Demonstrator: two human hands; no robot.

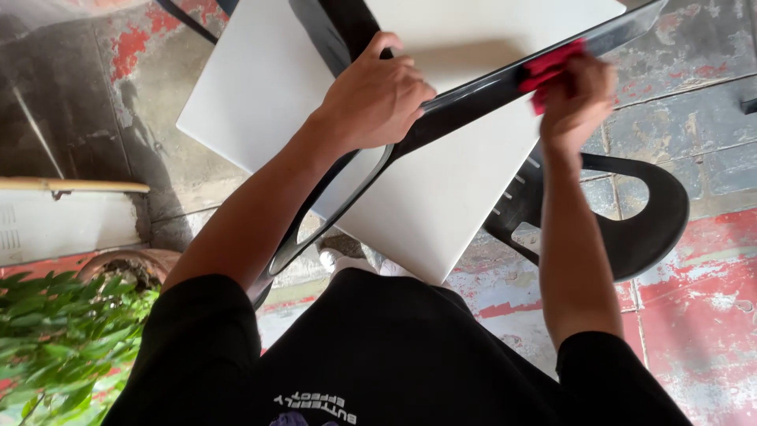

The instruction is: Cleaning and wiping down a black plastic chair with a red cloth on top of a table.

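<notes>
A black plastic chair lies tilted across a white square table, its shiny frame running from lower left to upper right. My left hand grips the chair's frame near its middle. My right hand presses a red cloth against the upper part of the same frame. The cloth is bunched under my fingers, which hide most of it.
A second black plastic chair stands on the worn red and grey tiled floor at the right. A potted green plant sits at the lower left, beside a white box-like object.
</notes>
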